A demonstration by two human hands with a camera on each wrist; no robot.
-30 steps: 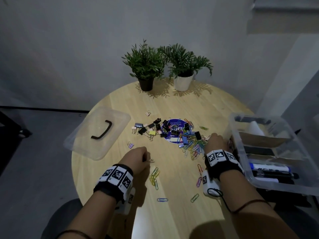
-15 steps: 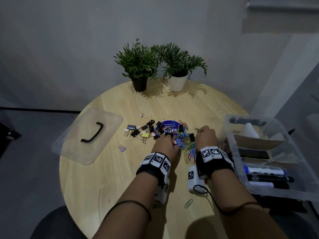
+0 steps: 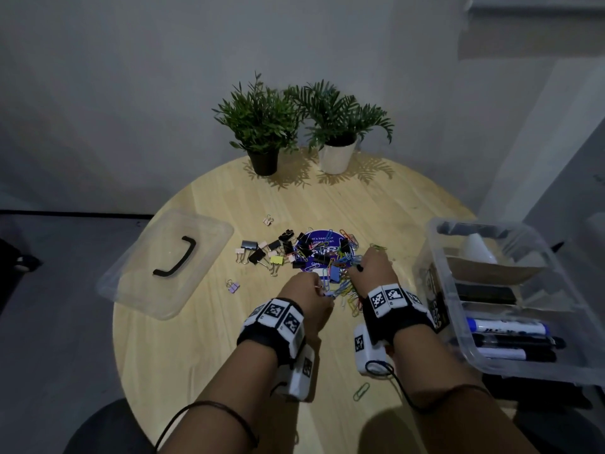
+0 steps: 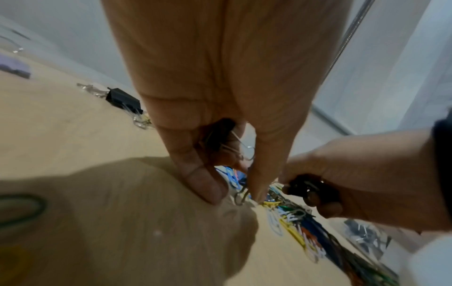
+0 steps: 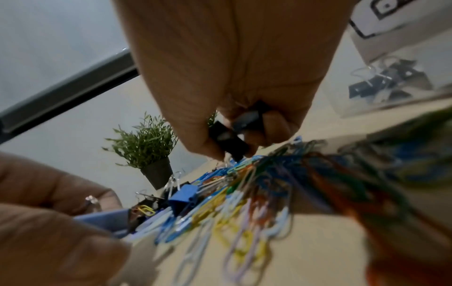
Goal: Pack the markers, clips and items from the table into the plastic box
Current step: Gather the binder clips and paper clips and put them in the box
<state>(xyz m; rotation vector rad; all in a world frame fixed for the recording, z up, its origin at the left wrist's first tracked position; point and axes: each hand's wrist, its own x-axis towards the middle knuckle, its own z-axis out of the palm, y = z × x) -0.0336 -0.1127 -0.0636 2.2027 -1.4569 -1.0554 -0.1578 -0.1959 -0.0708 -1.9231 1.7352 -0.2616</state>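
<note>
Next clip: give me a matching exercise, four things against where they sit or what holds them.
Things:
1. box lid
2. markers
3. black binder clip
4. green paper clip

Places:
A. inside the plastic box
B. alone on the table, between the forearms
C. gripped in the right hand
D. flat at the table's left edge

Pairs: 1-D, 2-A, 3-C, 4-B
</note>
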